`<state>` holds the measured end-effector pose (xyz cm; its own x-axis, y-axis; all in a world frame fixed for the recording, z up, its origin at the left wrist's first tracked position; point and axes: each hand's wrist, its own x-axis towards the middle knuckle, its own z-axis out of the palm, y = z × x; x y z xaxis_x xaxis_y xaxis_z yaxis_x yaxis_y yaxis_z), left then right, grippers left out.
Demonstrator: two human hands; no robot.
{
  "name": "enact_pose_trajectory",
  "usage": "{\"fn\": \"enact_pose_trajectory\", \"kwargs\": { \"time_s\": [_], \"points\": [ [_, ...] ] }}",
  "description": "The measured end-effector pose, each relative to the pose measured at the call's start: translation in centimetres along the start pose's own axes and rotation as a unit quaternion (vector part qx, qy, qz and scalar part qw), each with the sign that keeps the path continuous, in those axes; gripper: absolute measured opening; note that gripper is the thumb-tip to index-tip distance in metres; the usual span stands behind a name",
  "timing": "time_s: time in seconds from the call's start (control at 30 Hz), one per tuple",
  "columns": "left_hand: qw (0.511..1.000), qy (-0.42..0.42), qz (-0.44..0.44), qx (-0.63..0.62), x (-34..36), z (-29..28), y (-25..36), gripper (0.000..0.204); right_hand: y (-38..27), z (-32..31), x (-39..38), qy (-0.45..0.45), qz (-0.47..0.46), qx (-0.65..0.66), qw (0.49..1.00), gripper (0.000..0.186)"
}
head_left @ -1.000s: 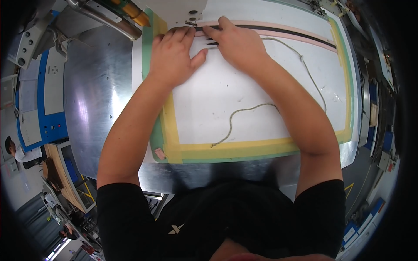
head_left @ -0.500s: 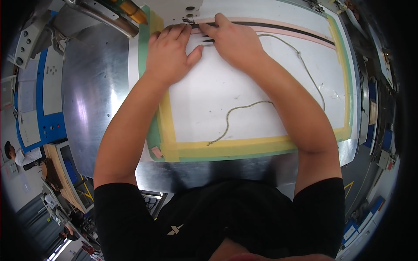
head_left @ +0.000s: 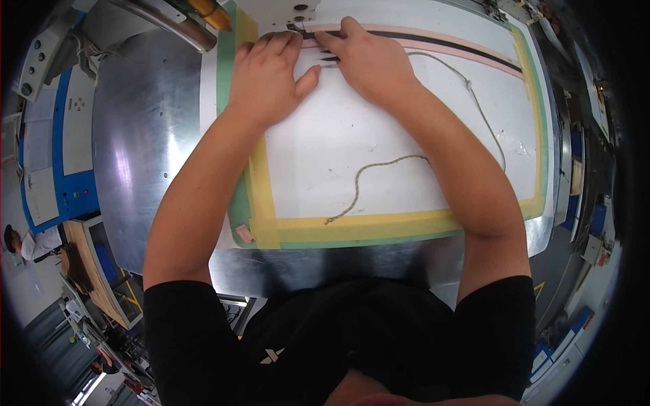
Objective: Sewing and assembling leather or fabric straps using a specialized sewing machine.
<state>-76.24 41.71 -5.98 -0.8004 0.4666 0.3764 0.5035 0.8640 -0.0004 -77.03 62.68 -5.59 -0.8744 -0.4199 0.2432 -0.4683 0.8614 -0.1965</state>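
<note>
My left hand (head_left: 267, 78) lies with fingers spread and slightly bent over the left end of a pink-edged black strip (head_left: 460, 47) on a white board (head_left: 338, 135) bordered with yellow and green tape. Beside it, my right hand (head_left: 372, 64) has a finger pressed on the strip and holds a dark pointed tool (head_left: 329, 59), mostly hidden under the palm. The strip runs rightward under a small metal foot (head_left: 295, 28) at the top. A thin speckled cord (head_left: 359, 172) curves across the board, partly behind my right forearm.
A bare metal table (head_left: 135, 155) extends left, under a metal tube (head_left: 183, 30) and yellow cylinder (head_left: 213, 15) of a machine. A blue-and-white control cabinet (head_left: 71, 183) stands at far left. A person in white (head_left: 34, 243) and another person (head_left: 101, 365) are in the left background.
The view has shifted slightly, so my hands sit a little higher in the picture. They stay on the same stretch of strip, with little change in the fingers.
</note>
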Motion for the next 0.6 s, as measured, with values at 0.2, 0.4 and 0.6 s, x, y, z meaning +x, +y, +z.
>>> {"fn": "enact_pose_trajectory", "kwargs": {
  "time_s": [0.2,0.4,0.6],
  "points": [
    [1.000,0.005,0.000,0.007,0.03,0.21,-0.07,0.058,-0.01,0.24,0.15,0.004,-0.008,-0.009,1.000,0.046],
    [1.000,0.011,0.004,0.012,0.07,0.14,-0.06,0.059,0.11,0.30,0.04,0.006,-0.005,-0.009,1.000,0.047],
    [1.000,0.004,-0.001,0.009,0.08,0.01,0.15,0.057,-0.14,-0.10,0.07,-0.013,0.006,-0.008,1.000,0.047]
  ]
}}
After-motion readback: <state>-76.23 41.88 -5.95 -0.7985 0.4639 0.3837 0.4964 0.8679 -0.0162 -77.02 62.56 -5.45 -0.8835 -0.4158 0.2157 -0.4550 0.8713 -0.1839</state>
